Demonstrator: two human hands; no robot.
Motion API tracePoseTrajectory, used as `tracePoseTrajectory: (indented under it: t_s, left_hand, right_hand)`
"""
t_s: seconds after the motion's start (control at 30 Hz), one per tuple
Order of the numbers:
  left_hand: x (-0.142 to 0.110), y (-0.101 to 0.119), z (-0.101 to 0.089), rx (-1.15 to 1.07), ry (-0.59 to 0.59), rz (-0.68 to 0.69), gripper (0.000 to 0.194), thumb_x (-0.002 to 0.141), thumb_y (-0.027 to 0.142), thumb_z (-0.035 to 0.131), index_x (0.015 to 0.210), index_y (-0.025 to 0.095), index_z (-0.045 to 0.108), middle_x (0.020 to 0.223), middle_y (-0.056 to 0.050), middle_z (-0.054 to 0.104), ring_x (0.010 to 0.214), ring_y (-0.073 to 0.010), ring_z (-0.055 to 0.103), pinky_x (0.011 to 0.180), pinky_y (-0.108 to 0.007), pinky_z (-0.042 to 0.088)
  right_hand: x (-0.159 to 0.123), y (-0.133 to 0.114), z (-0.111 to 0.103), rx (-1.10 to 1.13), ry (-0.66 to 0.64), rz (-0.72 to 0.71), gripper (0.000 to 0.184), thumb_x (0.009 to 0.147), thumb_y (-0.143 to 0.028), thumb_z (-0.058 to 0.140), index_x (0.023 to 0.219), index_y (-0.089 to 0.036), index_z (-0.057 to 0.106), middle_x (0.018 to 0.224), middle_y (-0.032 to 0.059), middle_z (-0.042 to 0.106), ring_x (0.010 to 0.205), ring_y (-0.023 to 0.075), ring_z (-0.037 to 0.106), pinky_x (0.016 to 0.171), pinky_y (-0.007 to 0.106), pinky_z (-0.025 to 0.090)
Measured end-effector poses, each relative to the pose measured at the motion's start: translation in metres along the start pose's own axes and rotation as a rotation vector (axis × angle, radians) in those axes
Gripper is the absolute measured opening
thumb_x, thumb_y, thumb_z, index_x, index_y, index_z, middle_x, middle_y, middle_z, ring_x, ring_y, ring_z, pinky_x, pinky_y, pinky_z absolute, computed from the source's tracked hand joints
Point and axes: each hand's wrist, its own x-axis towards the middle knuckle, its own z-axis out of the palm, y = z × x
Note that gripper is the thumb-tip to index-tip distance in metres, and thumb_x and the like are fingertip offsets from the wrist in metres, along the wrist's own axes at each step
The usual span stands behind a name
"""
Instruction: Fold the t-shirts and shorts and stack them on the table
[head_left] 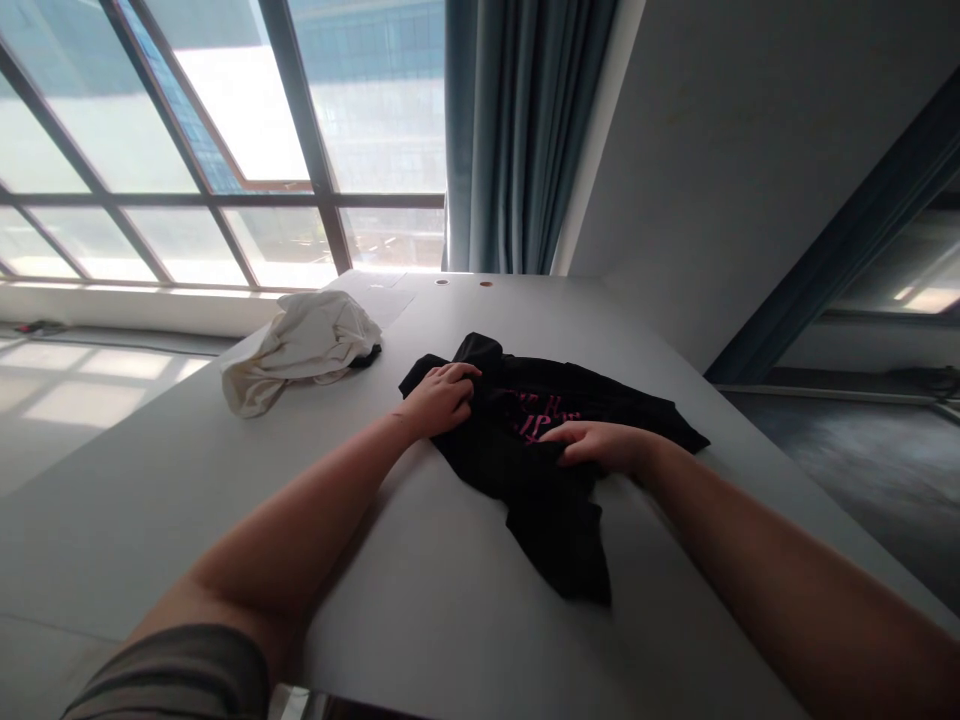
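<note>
My left hand (444, 398), half curled, lies on the black shirt (487, 455), its grip unclear; my right hand (600, 445) pinches it beside pink lettering (529, 424). White fabric (311, 345) lies left of both.

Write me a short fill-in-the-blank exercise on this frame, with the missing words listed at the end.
1. The left hand and right hand both touch a garment coloured ____.
2. The lettering on this garment is ____.
3. In the picture, the crumpled white cloth lies on the table, to the ____ of the garment.

Missing words: black; pink; left
</note>
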Motion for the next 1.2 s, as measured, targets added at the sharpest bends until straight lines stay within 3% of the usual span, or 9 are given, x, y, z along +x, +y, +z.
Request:
tracePoseTrajectory:
  t_s: [0.1, 0.27, 0.4, 0.6, 0.7, 0.8, 0.9, 1.03, 1.2]
  left_hand:
    - [0.007, 0.023, -0.012, -0.047, -0.082, 0.035, 0.013, 0.086, 0.018, 0.054, 0.089, 0.022, 0.066, 0.133, -0.008, 0.068, 0.123, -0.0282, 0.063, 0.113, -0.046, 0.042]
    - [0.013, 0.061, -0.034, -0.113, -0.518, -0.073, 0.022, 0.094, 0.030, 0.050, 0.095, 0.023, 0.071, 0.087, -0.006, 0.075, 0.086, -0.0268, 0.071, 0.085, -0.037, 0.053]
    - [0.016, 0.089, -0.051, -0.400, -0.829, -0.049, 0.019, 0.091, 0.031, 0.055, 0.089, 0.025, 0.073, 0.088, -0.001, 0.074, 0.088, -0.0226, 0.068, 0.087, -0.032, 0.051]
    - [0.020, 0.109, -0.068, -0.903, -1.121, 0.126, 0.017, 0.092, 0.029, 0.060, 0.077, 0.020, 0.063, 0.072, 0.005, 0.060, 0.076, -0.0155, 0.059, 0.083, -0.028, 0.049]
    - [0.020, 0.103, -0.061, -0.894, -1.020, 0.019, 0.020, 0.098, 0.037, 0.058, 0.086, 0.021, 0.060, 0.076, 0.004, 0.064, 0.072, -0.0145, 0.060, 0.078, -0.028, 0.050]
    - [0.021, 0.090, -0.042, -0.604, -0.660, -0.207, 0.021, 0.100, 0.042, 0.055, 0.092, 0.023, 0.058, 0.084, 0.000, 0.071, 0.074, -0.0172, 0.064, 0.076, -0.031, 0.052]
    - [0.019, 0.071, -0.016, -0.357, -0.389, -0.196, 0.022, 0.100, 0.043, 0.055, 0.098, 0.024, 0.063, 0.101, -0.004, 0.074, 0.093, -0.0224, 0.068, 0.088, -0.034, 0.053]
    - [0.010, 0.043, 0.017, -0.155, -0.354, -0.164, 0.037, 0.101, 0.050, 0.053, 0.130, 0.029, 0.065, 0.143, -0.007, 0.063, 0.133, -0.0299, 0.058, 0.112, -0.043, 0.044]
    - [0.002, 0.011, 0.036, 0.062, -0.266, -0.357, 0.056, 0.105, 0.052, 0.046, 0.158, 0.034, 0.045, 0.159, -0.011, 0.051, 0.143, -0.0346, 0.050, 0.117, -0.051, 0.037]
  right_hand:
    - [-0.020, 0.003, -0.022, -0.013, 0.053, 0.031, 0.041, 0.070, -0.037, 0.082, 0.107, -0.018, 0.078, 0.101, 0.0078, 0.078, 0.092, 0.0239, 0.074, 0.084, 0.034, 0.060]
    - [-0.025, 0.004, -0.043, -0.150, 0.163, -0.059, 0.053, 0.087, -0.063, 0.064, 0.111, -0.017, 0.076, 0.089, 0.0086, 0.075, 0.075, 0.0197, 0.069, 0.068, 0.030, 0.057]
    - [-0.002, 0.012, -0.052, -0.371, 0.528, -0.153, 0.044, 0.093, -0.056, 0.055, 0.108, -0.018, 0.070, 0.091, 0.0089, 0.073, 0.077, 0.0202, 0.067, 0.064, 0.029, 0.053]
    - [0.030, 0.044, -0.063, -1.092, 0.875, -0.287, 0.034, 0.092, -0.040, 0.059, 0.114, -0.021, 0.077, 0.130, 0.0139, 0.069, 0.124, 0.0316, 0.061, 0.111, 0.050, 0.046]
    - [0.037, 0.055, -0.064, -1.182, 0.837, -0.148, 0.044, 0.096, -0.043, 0.058, 0.133, -0.023, 0.071, 0.146, 0.0154, 0.060, 0.134, 0.0344, 0.056, 0.116, 0.055, 0.041]
    - [0.039, 0.055, -0.063, -1.195, 0.774, -0.172, 0.044, 0.095, -0.043, 0.061, 0.134, -0.025, 0.070, 0.149, 0.0137, 0.059, 0.137, 0.0338, 0.056, 0.117, 0.054, 0.041]
    - [0.038, 0.049, -0.059, -1.164, 0.714, -0.273, 0.034, 0.091, -0.036, 0.064, 0.121, -0.023, 0.074, 0.140, 0.0128, 0.065, 0.131, 0.0312, 0.060, 0.115, 0.050, 0.044]
    - [0.037, 0.039, -0.050, -1.116, 0.633, -0.376, 0.015, 0.087, -0.023, 0.061, 0.096, -0.021, 0.073, 0.127, 0.0106, 0.071, 0.117, 0.0270, 0.067, 0.107, 0.044, 0.050]
    - [0.040, 0.039, -0.042, -1.130, 0.676, -0.367, 0.010, 0.088, -0.024, 0.061, 0.090, -0.022, 0.071, 0.122, 0.0091, 0.071, 0.110, 0.0252, 0.066, 0.103, 0.042, 0.050]
